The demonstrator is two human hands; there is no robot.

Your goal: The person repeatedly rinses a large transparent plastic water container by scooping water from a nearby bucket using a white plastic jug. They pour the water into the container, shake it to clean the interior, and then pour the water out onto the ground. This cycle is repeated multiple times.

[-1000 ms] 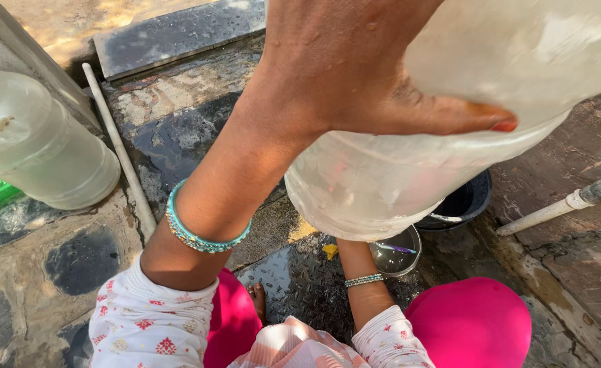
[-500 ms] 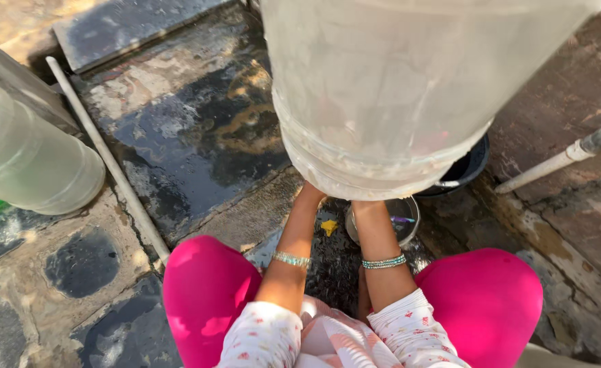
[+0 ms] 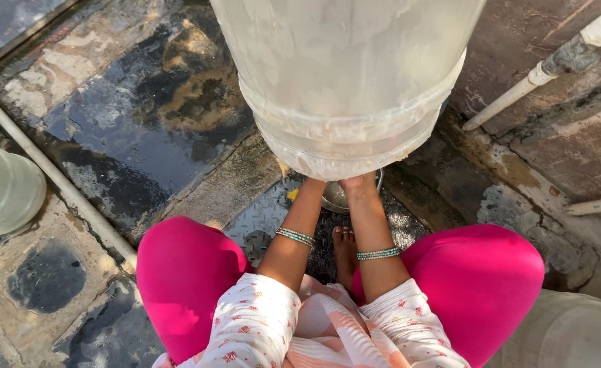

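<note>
Both hands (image 3: 358, 182) now lower, under tilted water jug (image 3: 348, 82).

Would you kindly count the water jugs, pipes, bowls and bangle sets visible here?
Water jugs: 3 (big jug, left jug, corner jug)
Pipes: 3 (left pipe, upper right pipe, short pipe)
Bowls: 1 (bowl)
Bangle sets: 2 (left bangles, right bangles)
Total: 9

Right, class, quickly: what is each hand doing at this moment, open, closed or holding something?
Left hand: cannot tell; it is hidden under the large translucent water jug.
Right hand: cannot tell; only its heel shows below the jug's edge.
</note>
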